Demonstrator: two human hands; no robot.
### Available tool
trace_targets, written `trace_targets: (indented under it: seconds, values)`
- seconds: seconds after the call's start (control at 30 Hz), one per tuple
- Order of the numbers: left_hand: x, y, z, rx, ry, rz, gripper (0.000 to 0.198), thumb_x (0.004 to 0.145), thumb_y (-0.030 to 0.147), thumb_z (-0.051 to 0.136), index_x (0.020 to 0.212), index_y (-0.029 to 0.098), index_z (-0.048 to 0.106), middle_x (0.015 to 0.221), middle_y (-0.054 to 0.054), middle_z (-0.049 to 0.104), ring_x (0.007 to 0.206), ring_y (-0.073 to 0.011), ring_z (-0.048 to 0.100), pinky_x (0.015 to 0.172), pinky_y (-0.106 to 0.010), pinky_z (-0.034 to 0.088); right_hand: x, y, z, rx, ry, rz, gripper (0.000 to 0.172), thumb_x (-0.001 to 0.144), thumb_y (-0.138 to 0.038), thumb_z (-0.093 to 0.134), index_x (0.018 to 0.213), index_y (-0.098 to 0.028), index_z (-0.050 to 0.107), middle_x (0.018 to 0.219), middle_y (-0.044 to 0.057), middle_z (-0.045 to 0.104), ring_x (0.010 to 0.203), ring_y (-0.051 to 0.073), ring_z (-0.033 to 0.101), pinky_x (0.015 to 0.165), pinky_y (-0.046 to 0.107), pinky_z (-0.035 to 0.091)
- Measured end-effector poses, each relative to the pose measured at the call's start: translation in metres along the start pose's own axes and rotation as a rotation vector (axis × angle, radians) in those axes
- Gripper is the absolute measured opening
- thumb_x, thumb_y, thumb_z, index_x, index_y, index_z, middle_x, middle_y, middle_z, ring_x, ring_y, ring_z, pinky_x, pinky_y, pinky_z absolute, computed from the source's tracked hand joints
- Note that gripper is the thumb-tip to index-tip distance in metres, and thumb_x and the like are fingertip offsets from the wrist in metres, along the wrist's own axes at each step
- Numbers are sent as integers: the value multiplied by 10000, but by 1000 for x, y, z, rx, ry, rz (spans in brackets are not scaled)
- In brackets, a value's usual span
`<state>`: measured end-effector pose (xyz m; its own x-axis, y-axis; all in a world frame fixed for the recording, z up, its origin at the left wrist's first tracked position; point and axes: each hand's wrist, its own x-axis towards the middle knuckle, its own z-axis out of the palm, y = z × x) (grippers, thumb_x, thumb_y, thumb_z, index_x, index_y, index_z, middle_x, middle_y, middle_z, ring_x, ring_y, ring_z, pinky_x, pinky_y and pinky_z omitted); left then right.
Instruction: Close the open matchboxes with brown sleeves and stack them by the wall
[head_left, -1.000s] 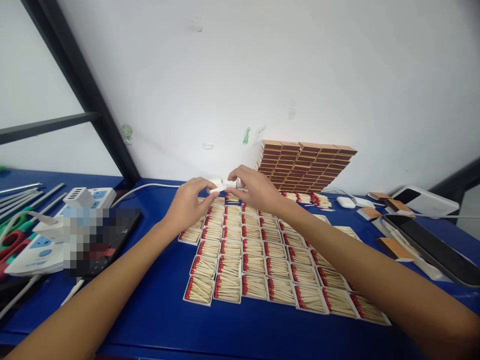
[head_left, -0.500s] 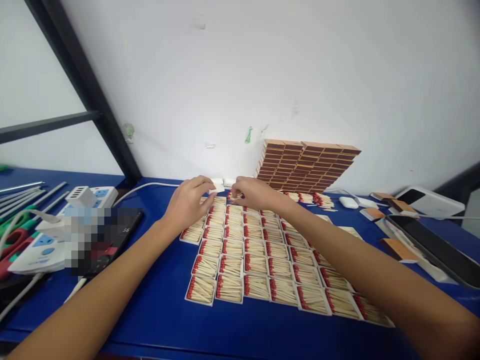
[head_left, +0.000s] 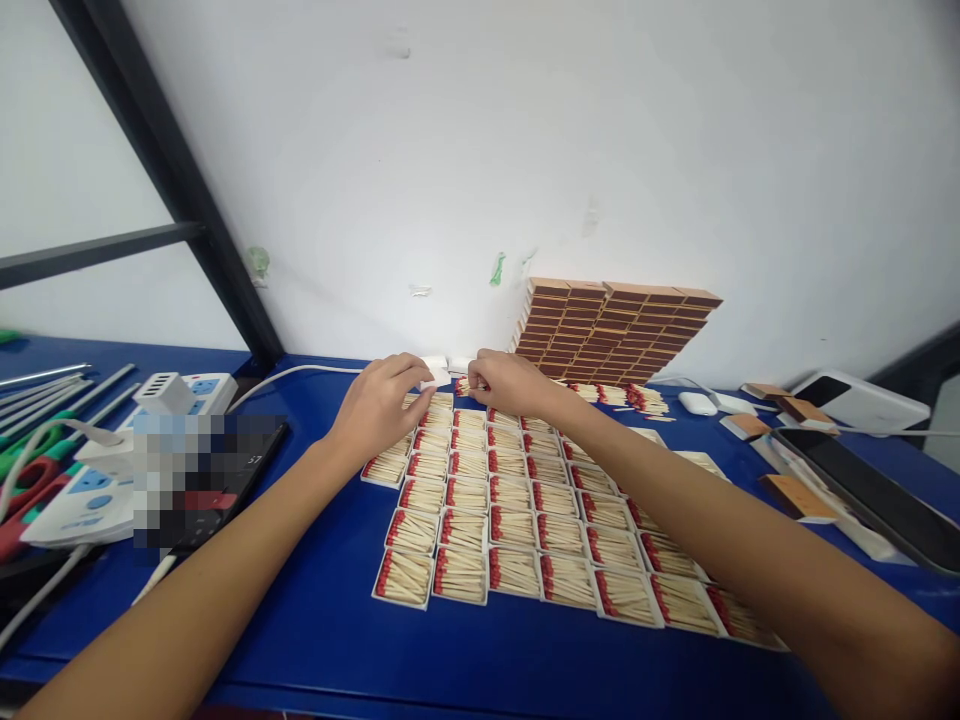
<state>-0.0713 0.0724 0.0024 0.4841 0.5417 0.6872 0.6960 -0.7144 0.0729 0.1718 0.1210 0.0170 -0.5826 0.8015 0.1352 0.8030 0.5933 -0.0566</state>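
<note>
My left hand (head_left: 381, 402) reaches to the back of the blue table, its thumb and fingers closed on a small white matchbox tray (head_left: 437, 378). Just right of it, my right hand (head_left: 510, 384) has its fingers curled and pinched on loose red-headed matches (head_left: 462, 386); how many are in the fingers is hidden. In front of both hands lie several rows of white trays filled with matches (head_left: 512, 525), side by side. My right forearm covers part of the rows on the right.
A stack of brown matchbox sleeves (head_left: 611, 330) stands against the wall, with loose matches (head_left: 646, 400) before it. On the right are loose sleeves (head_left: 799, 497), a phone (head_left: 870, 490) and an earphone case (head_left: 697, 404). A power strip (head_left: 97, 500), scissors (head_left: 34, 485) and cables lie left.
The right hand's fingertips have shifted slightly right and up, showing more of the loose matches. The left hand stays nearly in place with the white tray.
</note>
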Motion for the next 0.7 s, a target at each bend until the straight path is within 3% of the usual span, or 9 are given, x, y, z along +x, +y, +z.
trace_targets:
  seconds: [0.3, 0.7]
  values:
    - [-1, -1, 2, 1, -4, 29, 157, 1019, 244, 588, 1066, 192, 729, 1101, -97, 762, 983, -253, 724, 878, -430, 573, 5, 1, 9, -140, 49, -9, 206, 1030, -357, 639, 1101, -168, 681, 1160, 138, 689, 939, 246, 657, 684, 329, 398]
    - [-1, 0, 1, 10, -13, 37, 158, 1024, 251, 577, 1061, 193, 719, 1105, -99, 764, 980, -252, 724, 870, -427, 573, 2, 2, 11, -121, 49, 38, 211, 1035, -379, 659, 968, -180, 676, 1105, 108, 705, 873, 211, 654, 647, 314, 353]
